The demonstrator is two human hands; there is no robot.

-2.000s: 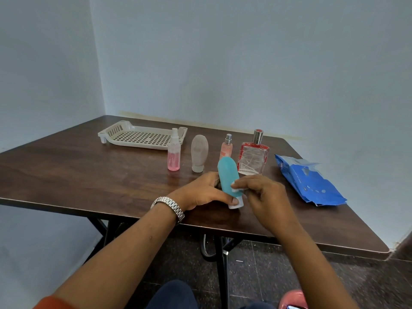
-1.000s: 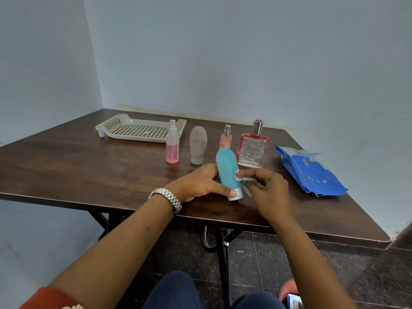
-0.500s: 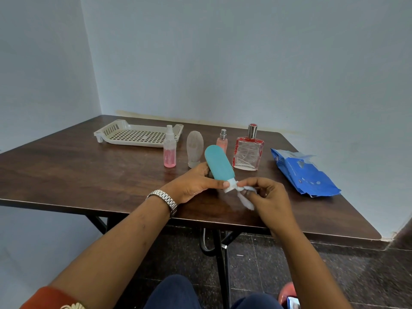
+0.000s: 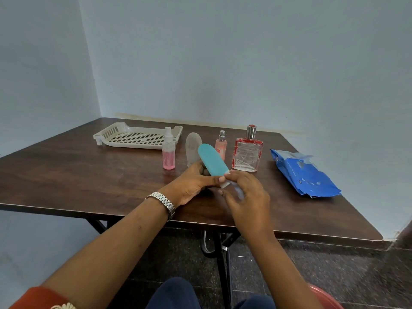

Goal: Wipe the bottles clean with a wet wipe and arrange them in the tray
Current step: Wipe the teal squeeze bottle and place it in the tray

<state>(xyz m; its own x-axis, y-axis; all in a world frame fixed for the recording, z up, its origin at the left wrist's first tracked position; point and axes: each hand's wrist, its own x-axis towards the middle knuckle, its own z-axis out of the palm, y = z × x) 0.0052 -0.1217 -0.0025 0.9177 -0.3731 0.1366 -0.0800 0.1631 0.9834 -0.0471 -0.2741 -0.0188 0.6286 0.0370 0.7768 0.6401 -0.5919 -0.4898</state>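
Just below the middle of the frame the left hand (image 4: pixel 196 184) gripped the teal bottle (image 4: pixel 211 161), thumb across its near side and fingers curled behind it; the bottle was held above the counter (image 4: pixel 78 175), tilted, with its rounded end pointing up and to the left and its white cap (image 4: pixel 224 185) pointing down and to the right. The right hand (image 4: pixel 247 197) sat just right of the cap, fingers bent and closed on the wet wipe (image 4: pixel 237 192), which showed only as a pale, blurred patch against the palm; the fingertips met the bottle at the cap end. A metal watch (image 4: pixel 162 202) circled the left wrist.

Behind the hands four bottles stood upright in a row across the middle of the frame: a pink spray bottle (image 4: pixel 168 156) at the left; a frosted grey bottle (image 4: pixel 192 148) partly hidden by the teal one; a small peach spray bottle (image 4: pixel 220 149); a square glass perfume bottle (image 4: pixel 246 156) with a silver cap at the right. The perforated tray (image 4: pixel 133 138) lay at the left of the row, further back, with nothing in it; the pink spray bottle stood just in front of its right end. A blue pack of wipes (image 4: pixel 305 175) lay at the right of the frame, well apart from the bottles, its top flap open.
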